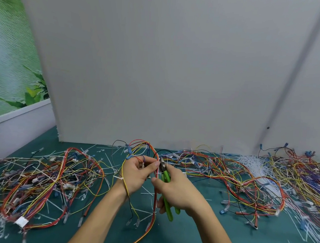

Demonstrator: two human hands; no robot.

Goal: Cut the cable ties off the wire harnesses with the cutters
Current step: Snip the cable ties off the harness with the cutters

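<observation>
Where left hand [135, 175] pinches red-orange-yellow wire harness [155, 203] mid-frame, right hand [178, 193] grips green-handled cutters [165, 176]; whatever sits between blades too small to discern.

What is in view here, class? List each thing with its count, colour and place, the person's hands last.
mat: one, teal, under everything
panel: one, grey-white, standing behind
leaf picture: one, green, far left
cutters: one, green handles, centre
held harness: one, red, yellow and orange wires, centre, raised up
left pile of harnesses: one tangle, mixed colours, left on the mat
right pile of harnesses: one sprawl, mixed colours, centre to right edge
heap of cable ties: many, white, right rear
loose ties: many, white, scattered on the mat
left hand: one, pinches the held harness
right hand: one, grips the cutters
</observation>
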